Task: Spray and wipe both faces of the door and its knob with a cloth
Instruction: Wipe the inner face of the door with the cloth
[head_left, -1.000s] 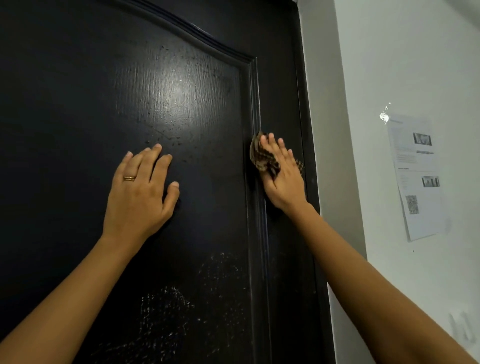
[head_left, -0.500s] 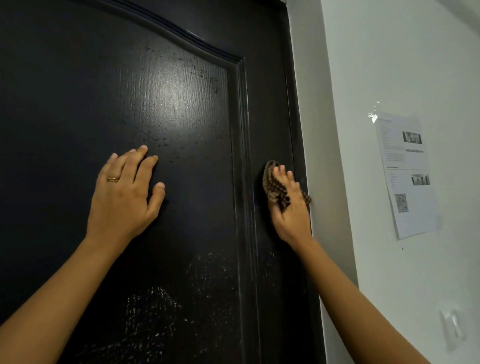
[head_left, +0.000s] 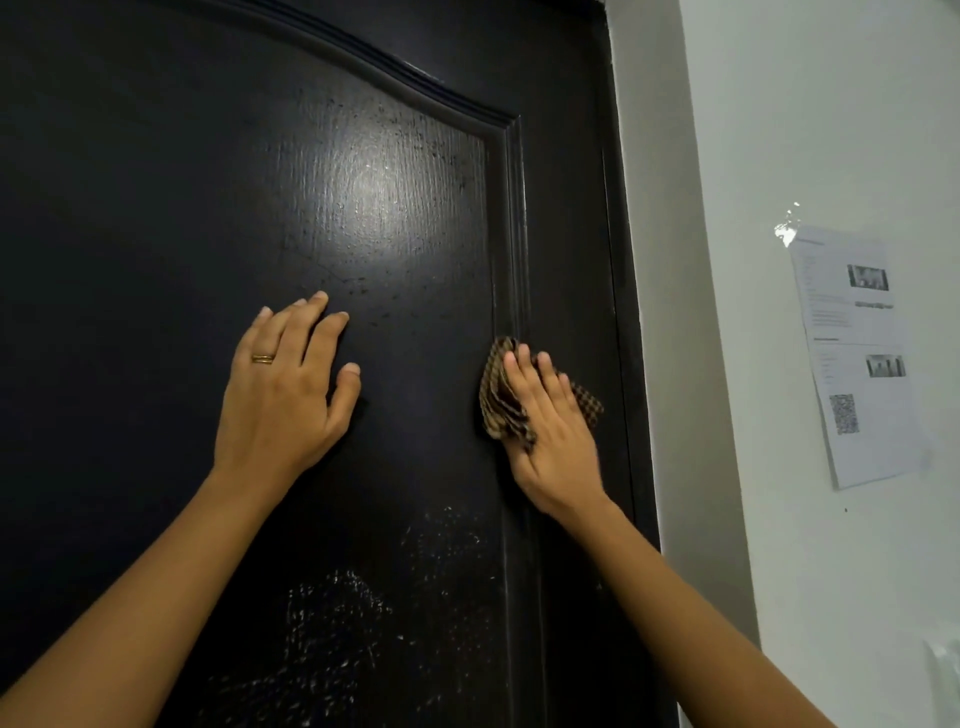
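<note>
A glossy black panelled door (head_left: 171, 218) fills most of the head view. My left hand (head_left: 283, 392), with a gold ring, lies flat and open on the raised panel. My right hand (head_left: 553, 431) presses a brown checked cloth (head_left: 498, 402) against the moulding at the panel's right edge; the cloth is bunched under my fingers. White spray droplets (head_left: 337, 613) speckle the lower panel. The knob and any spray bottle are out of view.
The door's right stile meets a grey frame strip (head_left: 670, 312) and a white wall (head_left: 810, 130). A printed paper sheet (head_left: 857, 358) with a QR code is taped to that wall. A pale wall fitting (head_left: 943, 670) shows at the lower right.
My right hand with the cloth slid down the right stile, then shifted left onto the panel moulding. My left hand stayed flat on the panel.
</note>
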